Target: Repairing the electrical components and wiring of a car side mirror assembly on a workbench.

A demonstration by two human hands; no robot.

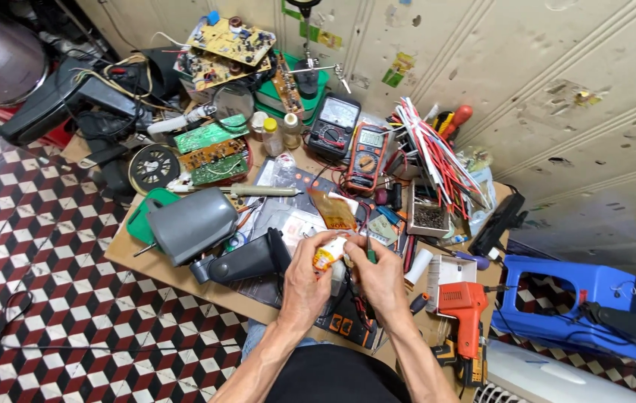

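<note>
Setting: cluttered brown worktop (183, 269) against a cream panelled wall, red-white-black patterned floor tiles on the left.
Left hand (304, 287): fingers curled around a small white tube with an orange label (327, 254), holding it at the near middle of the worktop.
Right hand (381, 280): fingers pinched narrow on a thin green-handled tool (370, 252), tip just beside the tube.
Near: orange pistol-shaped soldering gun (463, 306) on the right; grey metal motor housing (191, 222) on the left.
Far: orange digital multimeter (366, 155), black analogue meter (335, 123), green circuit boards (210, 136).
Far right: blue plastic tool (571, 298).
</note>
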